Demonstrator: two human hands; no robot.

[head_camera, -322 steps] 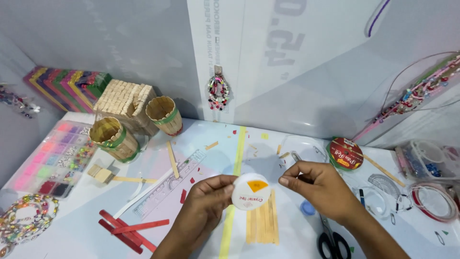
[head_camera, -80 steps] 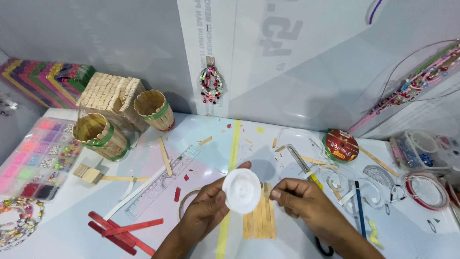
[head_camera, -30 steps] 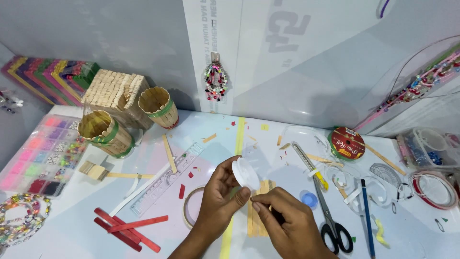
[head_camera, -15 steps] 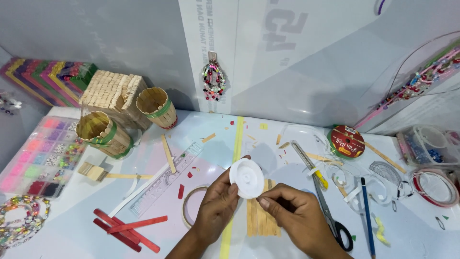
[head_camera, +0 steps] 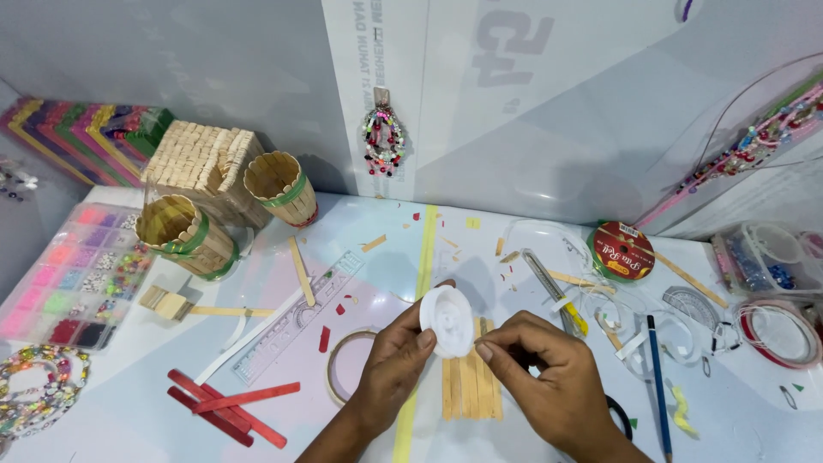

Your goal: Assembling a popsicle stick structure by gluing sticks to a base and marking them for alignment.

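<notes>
Both forearms run off the near edge of the view, and the right hand (head_camera: 549, 386) covers most of the black-handled scissors (head_camera: 619, 410), of which only a dark curve shows at its right side. Whether a thread runs off the white spool (head_camera: 447, 320) cannot be made out. The right hand's thumb and forefinger are pinched together just beside the spool's lower right rim, but what they pinch, if anything, is too fine to see. The left hand (head_camera: 396, 364) grasps the spool, thumb on the near face and fingertips behind its far edge, holding it above the middle of the table (head_camera: 154, 411), over the far end of a flat raft of pale craft sticks (head_camera: 467, 386) and close to a yellow tape strip (head_camera: 420, 283). The spool is a small round white plastic disc, slightly tilted, with a raised hub in its centre and no colour on the face that shows. A ring of clear tape (head_camera: 343, 364) lies partly behind the left hand. At the far left, a bead organiser box (head_camera: 73, 274) is cut off by the edge, as is a bead string (head_camera: 34, 386) nearer. To the right lie a red ribbon roll (head_camera: 621, 251) and a blue pencil (head_camera: 658, 377).
</notes>
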